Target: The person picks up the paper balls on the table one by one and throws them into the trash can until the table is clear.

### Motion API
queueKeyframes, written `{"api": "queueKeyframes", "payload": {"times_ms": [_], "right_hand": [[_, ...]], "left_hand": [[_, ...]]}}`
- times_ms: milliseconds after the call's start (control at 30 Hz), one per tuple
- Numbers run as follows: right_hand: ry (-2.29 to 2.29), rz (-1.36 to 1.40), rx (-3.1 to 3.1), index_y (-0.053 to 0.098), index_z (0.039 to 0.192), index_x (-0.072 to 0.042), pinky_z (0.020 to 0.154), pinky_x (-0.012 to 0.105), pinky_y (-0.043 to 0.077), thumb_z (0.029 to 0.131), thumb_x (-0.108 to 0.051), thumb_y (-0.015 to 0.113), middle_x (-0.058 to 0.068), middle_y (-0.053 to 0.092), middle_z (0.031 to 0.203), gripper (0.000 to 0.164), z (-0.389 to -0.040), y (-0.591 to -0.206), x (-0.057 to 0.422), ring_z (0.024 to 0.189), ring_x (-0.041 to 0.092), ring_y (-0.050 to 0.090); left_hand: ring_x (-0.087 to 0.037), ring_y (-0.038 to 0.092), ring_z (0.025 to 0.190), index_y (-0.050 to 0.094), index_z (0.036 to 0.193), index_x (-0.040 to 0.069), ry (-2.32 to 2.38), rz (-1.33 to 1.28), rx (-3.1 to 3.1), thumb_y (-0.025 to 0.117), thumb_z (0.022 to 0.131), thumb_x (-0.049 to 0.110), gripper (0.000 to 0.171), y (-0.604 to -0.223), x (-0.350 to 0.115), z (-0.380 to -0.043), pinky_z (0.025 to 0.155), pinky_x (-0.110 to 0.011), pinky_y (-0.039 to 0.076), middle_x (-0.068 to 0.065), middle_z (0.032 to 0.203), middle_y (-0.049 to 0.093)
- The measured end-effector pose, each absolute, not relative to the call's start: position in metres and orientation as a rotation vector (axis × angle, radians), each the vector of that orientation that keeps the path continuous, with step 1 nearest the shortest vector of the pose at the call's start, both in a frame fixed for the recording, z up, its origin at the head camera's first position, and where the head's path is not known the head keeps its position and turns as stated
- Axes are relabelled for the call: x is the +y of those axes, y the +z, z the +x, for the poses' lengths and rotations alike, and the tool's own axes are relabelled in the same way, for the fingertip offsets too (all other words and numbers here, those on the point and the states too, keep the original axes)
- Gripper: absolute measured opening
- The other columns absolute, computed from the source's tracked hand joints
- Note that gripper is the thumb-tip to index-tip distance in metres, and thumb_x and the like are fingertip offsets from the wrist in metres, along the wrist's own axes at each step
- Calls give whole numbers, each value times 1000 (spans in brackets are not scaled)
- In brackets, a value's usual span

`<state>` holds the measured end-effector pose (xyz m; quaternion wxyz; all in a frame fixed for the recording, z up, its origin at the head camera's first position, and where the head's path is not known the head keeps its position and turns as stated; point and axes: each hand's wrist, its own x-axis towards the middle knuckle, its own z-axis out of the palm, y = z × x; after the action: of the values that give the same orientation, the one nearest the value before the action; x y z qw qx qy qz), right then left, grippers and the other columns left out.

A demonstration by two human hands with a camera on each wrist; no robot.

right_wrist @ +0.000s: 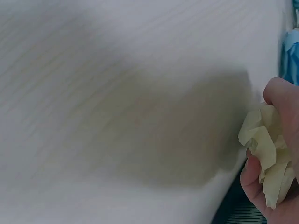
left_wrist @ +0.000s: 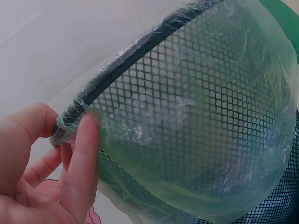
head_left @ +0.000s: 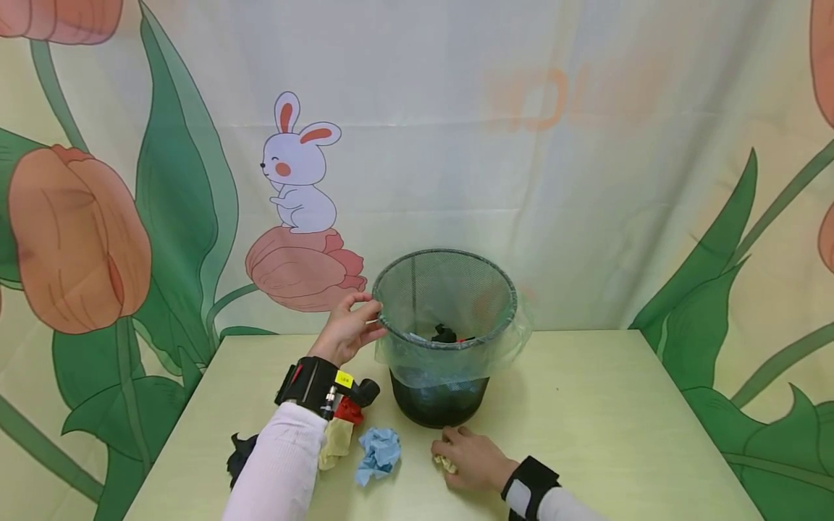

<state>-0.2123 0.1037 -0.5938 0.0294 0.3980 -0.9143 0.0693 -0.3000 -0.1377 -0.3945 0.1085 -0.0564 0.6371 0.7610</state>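
A dark mesh wastebasket (head_left: 439,405) stands on the table, lined with a thin green plastic bag (head_left: 404,362) folded over its rim. My left hand (head_left: 352,329) pinches the rim and bag edge on the left side, thumb on one side and fingers on the other in the left wrist view. In front of the basket my right hand (head_left: 474,459) grips a crumpled yellow paper ball (right_wrist: 268,149) low over the table. Inside the basket lie a black crumpled piece (head_left: 444,333) and a bit of red. A crumpled blue paper ball (head_left: 378,454) lies between the hands.
Under and beside my left forearm are another crumpled yellow paper (head_left: 336,443), a red crumpled piece (head_left: 349,410) and a black crumpled piece (head_left: 239,457). A printed curtain (head_left: 586,181) hangs behind the pale table (head_left: 599,405).
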Motion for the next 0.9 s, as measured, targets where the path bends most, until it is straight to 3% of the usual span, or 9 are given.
{"api": "queueKeyframes", "payload": {"times_ms": [900], "right_hand": [[237, 1496, -2662, 59, 103, -28, 53, 12, 34, 80, -25, 66, -8, 51, 96, 24, -191, -532, 96, 78, 7, 46]], "left_hand": [[-14, 49, 65, 37, 123, 9, 2237, -149, 1878, 52, 92, 13, 35, -393, -137, -298, 64, -22, 55, -10, 96, 43]]}}
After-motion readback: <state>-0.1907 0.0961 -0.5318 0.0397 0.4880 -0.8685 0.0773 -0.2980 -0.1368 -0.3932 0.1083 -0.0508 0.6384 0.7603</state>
